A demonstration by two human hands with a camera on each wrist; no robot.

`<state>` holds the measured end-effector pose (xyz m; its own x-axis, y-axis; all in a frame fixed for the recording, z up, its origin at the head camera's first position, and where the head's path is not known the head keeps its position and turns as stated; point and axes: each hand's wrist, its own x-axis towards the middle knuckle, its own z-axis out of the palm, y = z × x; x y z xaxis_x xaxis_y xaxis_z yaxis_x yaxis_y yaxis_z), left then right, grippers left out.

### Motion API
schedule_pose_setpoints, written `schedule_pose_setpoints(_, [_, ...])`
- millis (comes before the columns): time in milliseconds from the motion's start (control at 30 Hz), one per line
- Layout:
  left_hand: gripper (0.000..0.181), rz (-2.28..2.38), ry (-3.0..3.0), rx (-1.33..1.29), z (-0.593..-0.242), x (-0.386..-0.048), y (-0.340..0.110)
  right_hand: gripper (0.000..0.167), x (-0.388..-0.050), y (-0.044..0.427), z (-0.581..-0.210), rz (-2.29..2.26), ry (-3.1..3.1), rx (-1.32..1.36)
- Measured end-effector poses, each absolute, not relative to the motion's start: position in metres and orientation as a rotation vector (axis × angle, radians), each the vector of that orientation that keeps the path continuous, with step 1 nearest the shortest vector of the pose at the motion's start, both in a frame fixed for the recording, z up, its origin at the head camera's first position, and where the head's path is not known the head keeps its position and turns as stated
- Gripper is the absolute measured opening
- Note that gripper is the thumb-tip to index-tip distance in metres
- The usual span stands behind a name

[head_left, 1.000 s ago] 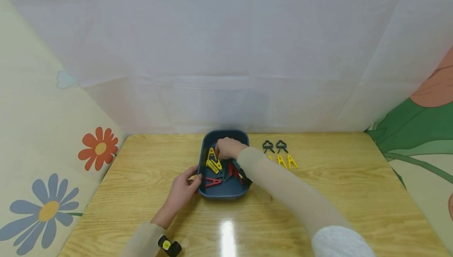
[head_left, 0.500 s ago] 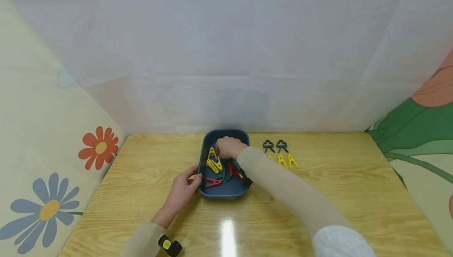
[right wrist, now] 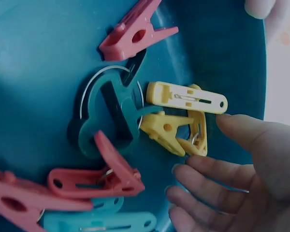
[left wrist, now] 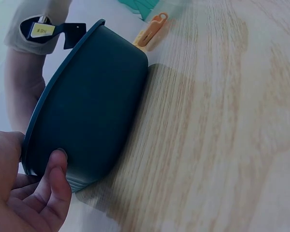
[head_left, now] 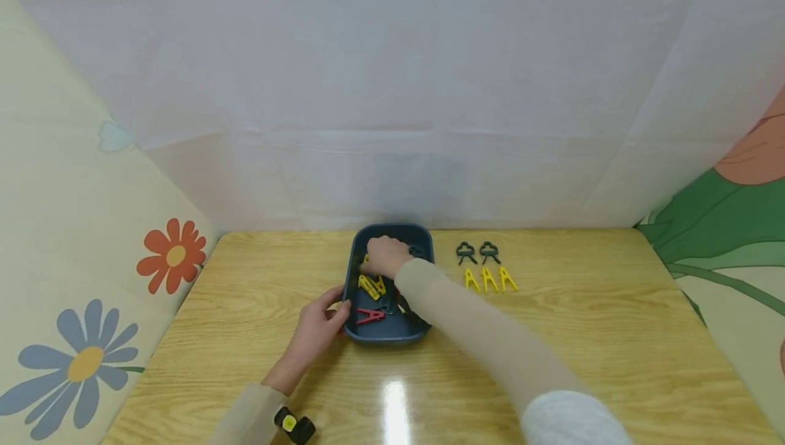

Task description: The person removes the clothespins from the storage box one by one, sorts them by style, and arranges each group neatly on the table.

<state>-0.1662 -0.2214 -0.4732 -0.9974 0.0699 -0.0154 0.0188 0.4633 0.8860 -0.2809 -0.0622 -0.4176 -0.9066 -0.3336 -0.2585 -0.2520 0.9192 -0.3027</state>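
Observation:
My left hand [head_left: 319,322] grips the near-left rim of a dark blue plastic bin [head_left: 392,341], thumb over the edge and fingers against the outer wall. Inside the bin, my right hand [head_left: 388,255] is beside several yellow clothespins. In the right wrist view, the thumb is at the end of one yellow clothespin [right wrist: 186,98] and the index fingertip is by another yellow clothespin [right wrist: 199,133]. The fingers are fairly straight, not closed round anything. A red clothespin [right wrist: 135,36], a dark green cloud-shaped clip [right wrist: 130,113] and a teal clothespin [right wrist: 101,221] lie nearby.
On the wooden table [head_left: 582,336], right of the bin, two dark cloud-shaped clips [head_left: 466,253] stand in a row above three yellow clothespins [head_left: 489,280]. A white sheet [head_left: 392,90] hangs behind the table; flower-patterned panels [head_left: 61,227] flank it.
My right hand has shifted left over the yellow clothespins in the bin. Its forearm has moved too, uncovering the leftmost yellow clothespin on the table. The left hand has stayed put.

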Motion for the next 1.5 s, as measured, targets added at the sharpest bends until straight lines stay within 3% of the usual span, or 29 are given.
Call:
schedule_pose_setpoints(933, [0.04, 1.612, 2.637, 0.112, -0.474, -0.168, -0.222, 0.051, -0.29, -0.071, -0.429, -0.305, 2.819, -0.26])
schedule_pose_setpoints(1500, [0.038, 1.622, 2.65, 0.117, -0.473, -0.165, -0.222, 0.044, -0.295, -0.075, -0.436, -0.412, 2.78, -0.202])
